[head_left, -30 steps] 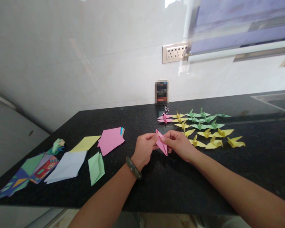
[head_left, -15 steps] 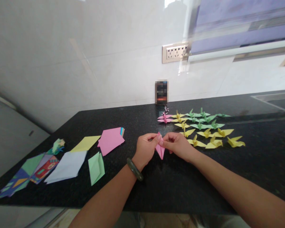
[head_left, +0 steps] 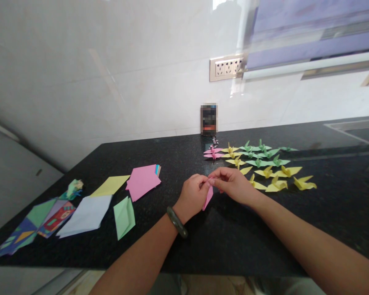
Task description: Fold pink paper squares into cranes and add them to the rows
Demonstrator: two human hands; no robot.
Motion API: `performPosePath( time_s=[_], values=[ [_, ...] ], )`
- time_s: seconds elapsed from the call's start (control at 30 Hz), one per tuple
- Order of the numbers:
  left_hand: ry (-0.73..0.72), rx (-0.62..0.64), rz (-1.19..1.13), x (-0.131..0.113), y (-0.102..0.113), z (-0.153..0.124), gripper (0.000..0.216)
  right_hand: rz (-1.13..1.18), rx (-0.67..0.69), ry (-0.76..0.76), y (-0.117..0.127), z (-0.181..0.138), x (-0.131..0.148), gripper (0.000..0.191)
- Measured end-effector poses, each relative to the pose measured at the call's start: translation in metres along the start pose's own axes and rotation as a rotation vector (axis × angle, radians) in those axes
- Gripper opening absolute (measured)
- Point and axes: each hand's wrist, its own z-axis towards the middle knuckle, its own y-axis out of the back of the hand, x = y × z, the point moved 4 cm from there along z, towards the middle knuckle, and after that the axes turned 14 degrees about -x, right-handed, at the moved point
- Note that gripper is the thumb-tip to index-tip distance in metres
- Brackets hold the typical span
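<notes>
Both hands meet over the black countertop around a folded piece of pink origami paper (head_left: 208,198), whose narrow point hangs down toward me. My left hand (head_left: 194,191), with a dark green bangle at the wrist, grips its left side between thumb and fingers. My right hand (head_left: 230,183) pinches the top edge with thumb and forefinger. The fingers cover the upper part of the fold. Just beyond the hands rest pink paper cranes (head_left: 213,153). Yellow paper cranes (head_left: 276,184) and green paper cranes (head_left: 258,162) stand in rows to the right.
At left on the black countertop (head_left: 160,246) lie a pink paper stack (head_left: 143,182), a yellow sheet (head_left: 110,185), white sheets (head_left: 85,215), a folded green paper (head_left: 124,218) and a colourful packet (head_left: 57,219). A small dark blurred-out object (head_left: 209,119) leans against the wall beneath a socket panel (head_left: 226,68).
The pink paper has turned, so less of its face shows. My left hand has shifted slightly right and rolled over it, and my right fingers have moved to its top edge.
</notes>
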Motion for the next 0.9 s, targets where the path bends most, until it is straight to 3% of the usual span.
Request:
performPosePath(
  time_s=[0.3, 0.47, 0.57, 0.67, 0.77, 0.9],
  values=[
    [0.015, 0.018, -0.024, -0.001, -0.002, -0.001, 0.026, 0.059, -0.031, -0.082, 0.000, 0.000, 0.004, 0.027],
    [0.102, 0.017, -0.062, 0.001, -0.002, 0.000, 0.026, 0.190, -0.020, -0.155, -0.002, 0.001, -0.003, 0.030],
    [0.222, 0.030, -0.161, 0.004, -0.003, 0.000, 0.023, 0.096, -0.021, -0.128, -0.001, 0.001, -0.003, 0.024],
    [0.403, 0.069, -0.409, 0.007, -0.007, -0.001, 0.015, 0.104, -0.077, -0.121, 0.002, 0.001, -0.002, 0.024],
    [0.529, 0.061, -0.640, 0.009, -0.011, -0.002, 0.028, 0.148, -0.144, -0.101, 0.005, 0.002, 0.000, 0.025],
    [0.664, 0.057, -0.768, 0.012, -0.014, -0.003, 0.036, 0.161, -0.185, -0.067, 0.007, 0.003, 0.001, 0.026]
  ],
)
